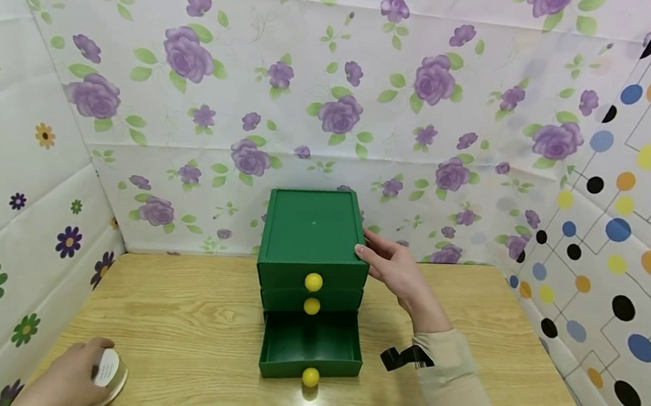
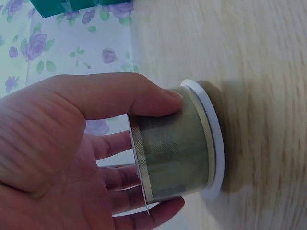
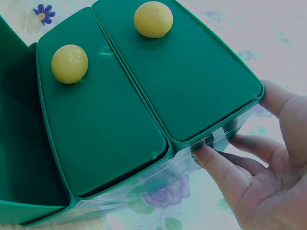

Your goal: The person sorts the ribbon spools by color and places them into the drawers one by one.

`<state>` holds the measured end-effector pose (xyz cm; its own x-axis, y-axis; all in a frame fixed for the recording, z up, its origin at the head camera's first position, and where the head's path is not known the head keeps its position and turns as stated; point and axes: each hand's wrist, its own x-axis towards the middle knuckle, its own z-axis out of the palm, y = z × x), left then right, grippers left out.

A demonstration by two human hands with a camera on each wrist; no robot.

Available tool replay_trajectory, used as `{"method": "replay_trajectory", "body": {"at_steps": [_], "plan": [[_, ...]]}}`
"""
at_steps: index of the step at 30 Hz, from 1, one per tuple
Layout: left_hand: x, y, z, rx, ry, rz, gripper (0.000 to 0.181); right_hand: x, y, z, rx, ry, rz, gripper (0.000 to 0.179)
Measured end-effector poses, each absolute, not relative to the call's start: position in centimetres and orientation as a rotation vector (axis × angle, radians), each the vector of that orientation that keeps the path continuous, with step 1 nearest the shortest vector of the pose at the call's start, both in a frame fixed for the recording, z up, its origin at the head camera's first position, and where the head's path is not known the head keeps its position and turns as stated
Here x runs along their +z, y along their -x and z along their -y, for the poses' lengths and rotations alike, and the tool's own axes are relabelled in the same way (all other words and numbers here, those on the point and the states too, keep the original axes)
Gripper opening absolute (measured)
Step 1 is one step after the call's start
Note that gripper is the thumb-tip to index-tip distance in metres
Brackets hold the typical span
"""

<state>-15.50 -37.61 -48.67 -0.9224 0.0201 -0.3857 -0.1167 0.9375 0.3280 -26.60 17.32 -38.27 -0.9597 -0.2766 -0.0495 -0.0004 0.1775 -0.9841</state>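
My left hand (image 1: 67,374) grips a spool of wide ribbon (image 2: 175,148) at the table's front left. The ribbon is sheer olive-gold, and the spool has a white end disc; my thumb lies along one side, with fingers round the other. A green drawer box (image 1: 313,228) with three drawers stands mid-table. Its bottom drawer (image 1: 312,342) is pulled out, with nothing visible inside, while the upper two look closed. My right hand (image 1: 399,272) touches the box's right side near the top, its thumb at the upper edge. In the right wrist view, the fingers (image 3: 220,170) rest against the clear side wall.
Yellow round knobs (image 1: 311,377) stick out from the drawer fronts. The wooden table (image 1: 190,328) meets flower-patterned sheeting (image 1: 217,97) behind and at the left. Sheeting with coloured dots (image 1: 641,286) rises at the right. A black strap (image 1: 407,356) hangs by the right sleeve.
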Motion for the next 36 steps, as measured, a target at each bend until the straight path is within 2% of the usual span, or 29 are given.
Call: {"method": "replay_trajectory", "body": {"at_steps": [4,12,24,30,36], "plan": [[-48.4,15.6,36.4,0.548,0.016,-2.762,0.091,-39.8,27.8,-17.6,-1.885,0.251,-2.229,0.066],[-47.4,15.1,32.3,0.703,-0.142,-2.948,0.083,-40.3,27.8,-17.5,-1.907,0.262,-2.241,0.072],[-44.9,15.7,19.9,0.891,-0.673,-3.070,0.080,-40.5,28.0,-17.7,-1.933,0.260,-2.219,0.070],[-44.8,16.6,14.6,0.981,-0.768,-2.995,0.079,-40.4,27.7,-17.7,-1.917,0.244,-2.232,0.074],[-45.9,17.8,11.9,0.996,-0.776,-3.013,0.078,-40.4,27.6,-17.7,-1.930,0.250,-2.234,0.073]]}}
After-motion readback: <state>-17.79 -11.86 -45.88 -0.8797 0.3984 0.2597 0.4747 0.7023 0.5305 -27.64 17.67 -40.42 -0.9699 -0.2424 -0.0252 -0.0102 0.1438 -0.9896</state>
